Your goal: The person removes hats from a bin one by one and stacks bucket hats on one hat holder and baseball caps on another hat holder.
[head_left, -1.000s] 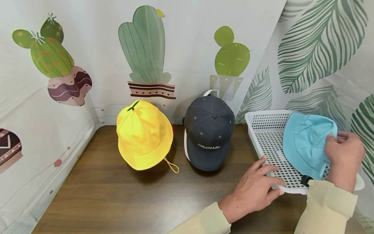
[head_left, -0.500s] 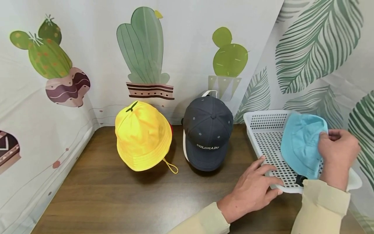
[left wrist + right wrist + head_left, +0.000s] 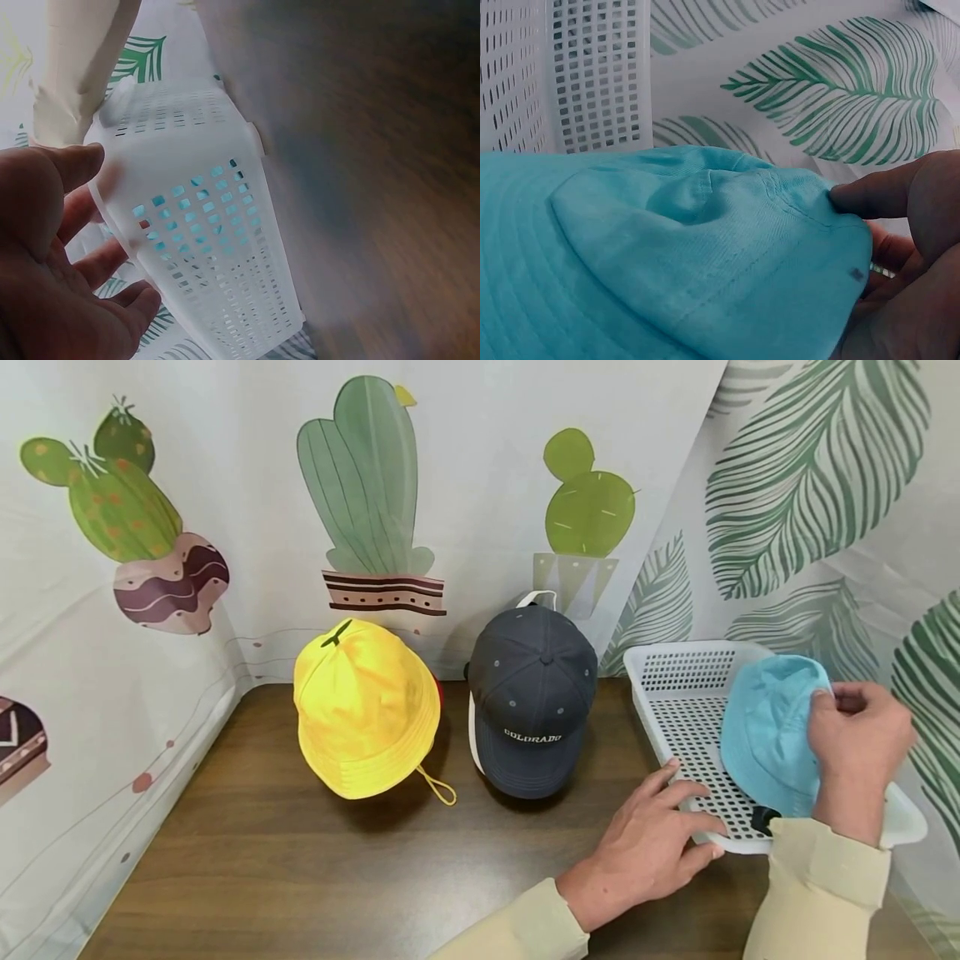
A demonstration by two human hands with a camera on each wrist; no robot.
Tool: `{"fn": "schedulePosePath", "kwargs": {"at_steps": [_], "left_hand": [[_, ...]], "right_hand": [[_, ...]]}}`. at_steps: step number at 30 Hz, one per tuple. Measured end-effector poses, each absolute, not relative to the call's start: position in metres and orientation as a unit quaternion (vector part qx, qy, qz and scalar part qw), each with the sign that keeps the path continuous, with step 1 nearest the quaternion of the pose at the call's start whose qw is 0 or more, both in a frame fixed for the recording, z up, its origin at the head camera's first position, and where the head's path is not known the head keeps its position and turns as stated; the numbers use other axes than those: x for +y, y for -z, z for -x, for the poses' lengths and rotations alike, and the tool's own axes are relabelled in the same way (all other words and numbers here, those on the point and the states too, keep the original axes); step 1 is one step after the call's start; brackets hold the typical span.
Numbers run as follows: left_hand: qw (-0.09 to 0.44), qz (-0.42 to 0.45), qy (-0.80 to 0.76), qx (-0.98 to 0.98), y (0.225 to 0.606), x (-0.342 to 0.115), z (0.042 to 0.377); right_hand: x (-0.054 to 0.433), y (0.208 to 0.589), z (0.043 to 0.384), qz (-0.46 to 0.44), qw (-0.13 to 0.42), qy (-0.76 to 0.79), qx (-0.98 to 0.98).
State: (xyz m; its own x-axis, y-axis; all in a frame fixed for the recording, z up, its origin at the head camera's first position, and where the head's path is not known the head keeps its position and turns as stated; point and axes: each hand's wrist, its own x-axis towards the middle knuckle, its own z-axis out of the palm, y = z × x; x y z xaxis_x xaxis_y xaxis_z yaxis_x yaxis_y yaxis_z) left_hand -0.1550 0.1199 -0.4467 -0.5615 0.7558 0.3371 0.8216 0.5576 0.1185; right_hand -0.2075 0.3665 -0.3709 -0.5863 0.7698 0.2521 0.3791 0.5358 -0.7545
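Note:
A light blue bucket hat [image 3: 776, 731] lies tilted in the right part of a white perforated plastic basket [image 3: 651, 727]. My right hand [image 3: 862, 739] pinches the hat's crown between thumb and fingers; the right wrist view shows the bunched blue cloth [image 3: 705, 255] close up. At the basket's near left corner is my left hand [image 3: 645, 835], its fingers over the rim and its thumb on the outer side. In the left wrist view, fingers [image 3: 101, 262] reach behind the basket wall [image 3: 202, 165]. A small black piece [image 3: 765, 820] shows by the hat's lower edge.
A yellow bucket hat [image 3: 367, 710] with a cord loop [image 3: 442, 787] sits on the brown wooden table [image 3: 360, 877], left of a dark COLORADO baseball cap [image 3: 536, 693]. Something red peeks out behind the yellow hat. A printed cloth backdrop [image 3: 480, 485] hangs behind.
My right hand has moved a little left, drawing the blue hat's crown with it farther over the basket. The left hand, the yellow hat and the dark cap have stayed put.

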Motion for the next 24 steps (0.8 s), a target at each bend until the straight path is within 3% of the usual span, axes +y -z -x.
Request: {"fn": "schedulePosePath", "kwargs": {"at_steps": [10, 24], "left_hand": [[0.13, 0.453, 0.135, -0.871, 0.447, 0.118, 0.155], [0.134, 0.46, 0.136, -0.867, 0.449, 0.119, 0.158]], "right_hand": [[0.356, 0.366, 0.207, 0.343, 0.303, -0.355, -0.815], [0.34, 0.356, 0.205, 0.279, 0.395, -0.389, -0.784]]}}
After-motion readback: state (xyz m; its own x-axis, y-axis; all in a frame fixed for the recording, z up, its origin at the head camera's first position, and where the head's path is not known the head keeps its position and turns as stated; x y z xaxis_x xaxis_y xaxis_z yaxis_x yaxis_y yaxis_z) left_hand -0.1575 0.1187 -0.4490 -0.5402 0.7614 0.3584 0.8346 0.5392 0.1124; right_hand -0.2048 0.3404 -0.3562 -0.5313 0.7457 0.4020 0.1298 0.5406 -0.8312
